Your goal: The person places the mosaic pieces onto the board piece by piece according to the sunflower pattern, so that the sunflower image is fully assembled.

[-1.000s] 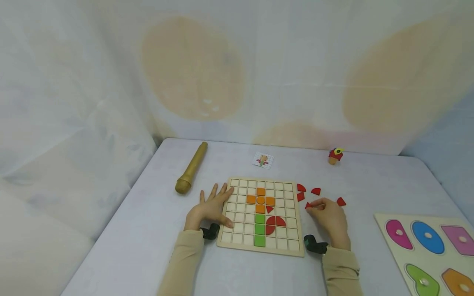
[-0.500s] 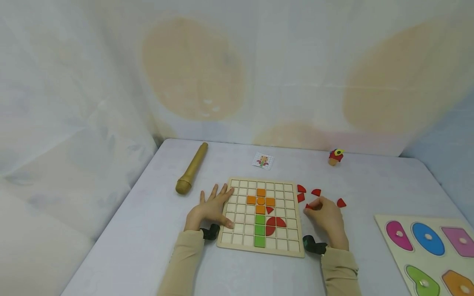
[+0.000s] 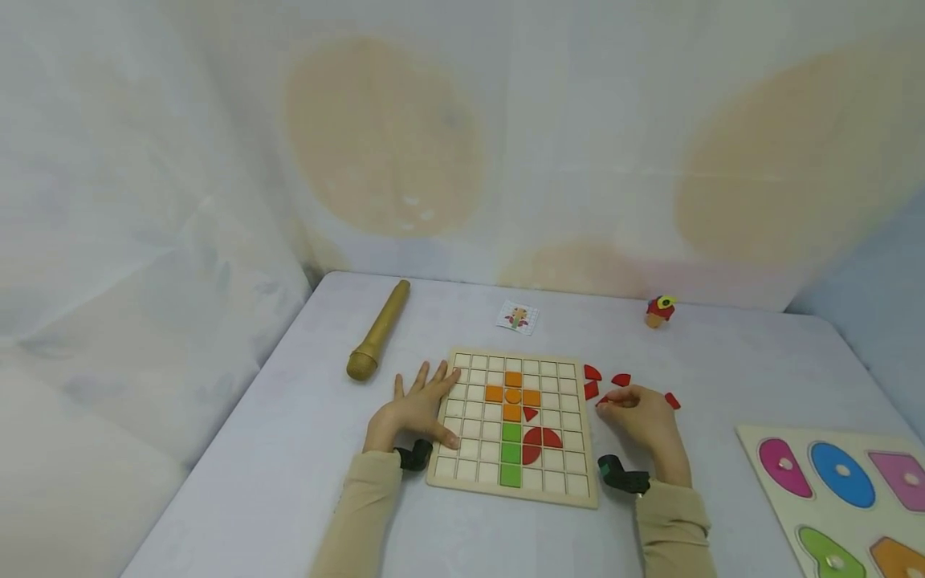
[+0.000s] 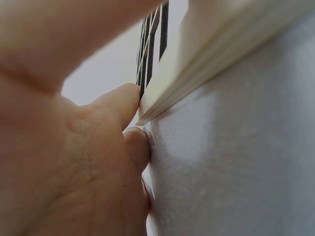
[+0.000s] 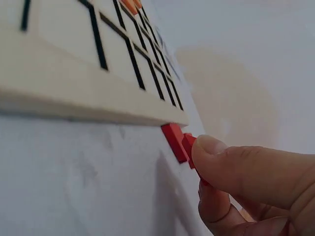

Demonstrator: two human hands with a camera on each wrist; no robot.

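Observation:
My left hand (image 3: 412, 413) rests spread on the left edge of a wooden grid board (image 3: 513, 498), thumb and fingertips at its rim. On the board, orange pieces (image 3: 531, 398) form a cross around an orange disc, above a column of green squares (image 3: 511, 453). Red quarter-circles (image 3: 531, 455) and a small red triangle (image 3: 531, 413) lie right of the column. Beside the board's right edge, my right hand (image 3: 643, 417) pinches a small red piece (image 5: 188, 145) between thumb and fingers, which hide part of it. Another red piece (image 5: 174, 142) lies against the board's edge.
Loose red pieces (image 3: 621, 379) lie right of the board, one (image 3: 672, 400) partly behind my right hand. A pattern card (image 3: 517, 318), a gold microphone (image 3: 379, 331) and a parrot figure (image 3: 660, 311) stand farther back. A shape puzzle board (image 3: 751, 437) lies at right.
My right hand keeps its pinch on the red piece and shifts slightly beside the board, now covering part of the far-right red piece. The left hand stays put. The head view has shifted a little.

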